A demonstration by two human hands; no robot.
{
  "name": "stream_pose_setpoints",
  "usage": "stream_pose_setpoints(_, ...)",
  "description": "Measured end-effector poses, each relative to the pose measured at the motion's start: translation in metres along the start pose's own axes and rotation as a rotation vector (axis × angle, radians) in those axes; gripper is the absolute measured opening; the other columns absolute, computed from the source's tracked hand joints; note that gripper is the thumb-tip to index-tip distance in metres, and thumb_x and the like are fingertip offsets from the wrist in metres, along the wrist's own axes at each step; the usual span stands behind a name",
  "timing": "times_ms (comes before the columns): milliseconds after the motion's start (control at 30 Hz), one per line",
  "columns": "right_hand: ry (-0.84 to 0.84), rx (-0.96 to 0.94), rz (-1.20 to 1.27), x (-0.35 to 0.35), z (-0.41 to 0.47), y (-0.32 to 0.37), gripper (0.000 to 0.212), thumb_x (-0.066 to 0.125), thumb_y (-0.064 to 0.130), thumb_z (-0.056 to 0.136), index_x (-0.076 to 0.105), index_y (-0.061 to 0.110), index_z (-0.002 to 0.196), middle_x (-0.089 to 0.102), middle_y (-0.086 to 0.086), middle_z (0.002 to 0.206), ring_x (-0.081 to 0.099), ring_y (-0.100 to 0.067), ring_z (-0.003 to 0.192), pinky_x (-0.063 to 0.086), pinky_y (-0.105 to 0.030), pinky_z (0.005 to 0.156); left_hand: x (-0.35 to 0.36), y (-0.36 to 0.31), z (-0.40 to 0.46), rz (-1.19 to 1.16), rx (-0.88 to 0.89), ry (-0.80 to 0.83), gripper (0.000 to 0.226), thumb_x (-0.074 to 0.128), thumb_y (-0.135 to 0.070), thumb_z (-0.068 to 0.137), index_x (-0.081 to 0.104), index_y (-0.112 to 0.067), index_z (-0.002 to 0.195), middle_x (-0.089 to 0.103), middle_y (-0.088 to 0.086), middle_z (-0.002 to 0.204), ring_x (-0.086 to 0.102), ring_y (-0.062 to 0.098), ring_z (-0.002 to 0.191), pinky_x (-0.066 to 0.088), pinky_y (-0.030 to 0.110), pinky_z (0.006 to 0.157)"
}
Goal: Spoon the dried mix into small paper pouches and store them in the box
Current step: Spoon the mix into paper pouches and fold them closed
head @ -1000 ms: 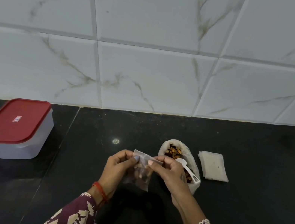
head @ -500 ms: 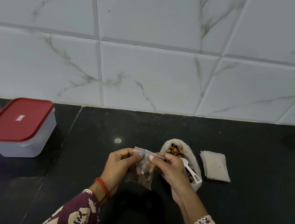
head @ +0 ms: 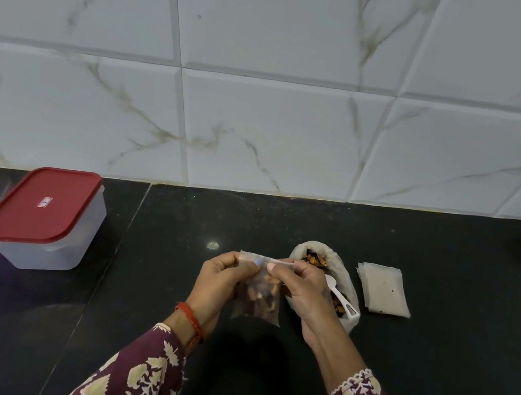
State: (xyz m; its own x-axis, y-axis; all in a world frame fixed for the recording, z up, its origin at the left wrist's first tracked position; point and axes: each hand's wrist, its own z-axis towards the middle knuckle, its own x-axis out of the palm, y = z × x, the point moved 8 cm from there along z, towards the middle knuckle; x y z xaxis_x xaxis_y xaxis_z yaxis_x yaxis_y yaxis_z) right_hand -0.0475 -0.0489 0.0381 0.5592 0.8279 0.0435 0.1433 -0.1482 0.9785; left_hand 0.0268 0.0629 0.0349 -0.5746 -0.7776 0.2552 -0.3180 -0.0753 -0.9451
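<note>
Black stone counter [head: 431, 366], marble-veined tiled wall [head: 263, 135]; filled pouch [head: 257, 296] is pinched at its top by left hand [head: 215, 285] and right hand [head: 301, 295].

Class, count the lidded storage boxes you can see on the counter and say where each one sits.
1. The box with the red lid stands on the dark counter at the far left, close to the tiled wall, lid closed. Nothing suggests another, though the frame crops the counter.

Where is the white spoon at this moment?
In the head view, the white spoon lies right of centre in the open bag of dried mix, just behind the right hand and left of the stack of empty pouches.
</note>
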Motion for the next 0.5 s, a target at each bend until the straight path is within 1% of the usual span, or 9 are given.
stream_pose_setpoints(67, 0.008, 0.0, -0.002, -0.0001, -0.0001, 0.0007, 0.011, 0.066, 0.015, 0.085, 0.071, 0.007, 0.089, 0.072, -0.009, 0.083, 0.067, -0.021, 0.088, 0.052, -0.032, 0.083, -0.0003, -0.0014, -0.0005, 0.004, -0.005, -0.009, 0.008, 0.062, -0.008, 0.086, 0.069, -0.007, 0.09, 0.07, 0.008, 0.078, 0.066, 0.016, 0.069, 0.055, 0.027, 0.063)
stream_pose_setpoints(133, 0.027, 0.009, -0.01, -0.0002, -0.0001, 0.0012, 0.007, 0.067, 0.017, 0.084, 0.073, 0.013, 0.087, 0.073, -0.007, 0.083, 0.067, -0.023, 0.092, 0.052, -0.035, 0.088, -0.003, -0.003, -0.001, 0.01, -0.006, -0.04, 0.007, 0.063, -0.007, 0.085, 0.07, -0.008, 0.085, 0.07, 0.006, 0.074, 0.066, 0.015, 0.067, 0.054, 0.024, 0.059)
stream_pose_setpoints(200, 0.044, 0.023, -0.018, 0.0005, 0.0001, 0.0006, 0.007, 0.069, 0.02, 0.083, 0.074, 0.016, 0.085, 0.074, -0.01, 0.087, 0.067, -0.027, 0.096, 0.05, -0.041, 0.095, -0.0053, -0.0043, -0.0009, 0.013, -0.009, -0.059, 0.007, 0.064, -0.006, 0.084, 0.07, -0.008, 0.08, 0.069, 0.005, 0.073, 0.065, 0.015, 0.066, 0.052, 0.023, 0.057)
stream_pose_setpoints(267, 0.04, 0.03, -0.028, 0.0003, 0.0, 0.0007, 0.007, 0.069, 0.021, 0.083, 0.074, 0.016, 0.084, 0.073, -0.012, 0.087, 0.066, -0.03, 0.098, 0.047, -0.047, 0.099, -0.0051, -0.0054, -0.0012, 0.017, -0.015, -0.051, 0.008, 0.065, -0.007, 0.083, 0.069, -0.009, 0.077, 0.07, 0.005, 0.073, 0.066, 0.015, 0.067, 0.051, 0.024, 0.058)
stream_pose_setpoints(367, 0.027, 0.021, -0.023, 0.0011, -0.0012, 0.0033, 0.009, 0.067, 0.02, 0.084, 0.072, 0.013, 0.083, 0.073, -0.011, 0.085, 0.066, -0.03, 0.098, 0.046, -0.049, 0.099, -0.0031, -0.0066, -0.0027, 0.014, -0.008, -0.026, 0.006, 0.064, -0.009, 0.084, 0.071, -0.008, 0.084, 0.071, 0.008, 0.077, 0.067, 0.017, 0.07, 0.054, 0.027, 0.062)
stream_pose_setpoints(500, 0.007, -0.013, -0.002, 0.0002, -0.0031, 0.0089, 0.008, 0.067, 0.017, 0.084, 0.072, 0.012, 0.08, 0.073, -0.005, 0.077, 0.067, -0.024, 0.091, 0.049, -0.045, 0.096, -0.0064, -0.0054, -0.0039, -0.014, 0.005, -0.056, 0.007, 0.063, -0.009, 0.086, 0.068, -0.006, 0.09, 0.069, 0.011, 0.082, 0.066, 0.02, 0.073, 0.056, 0.03, 0.065)
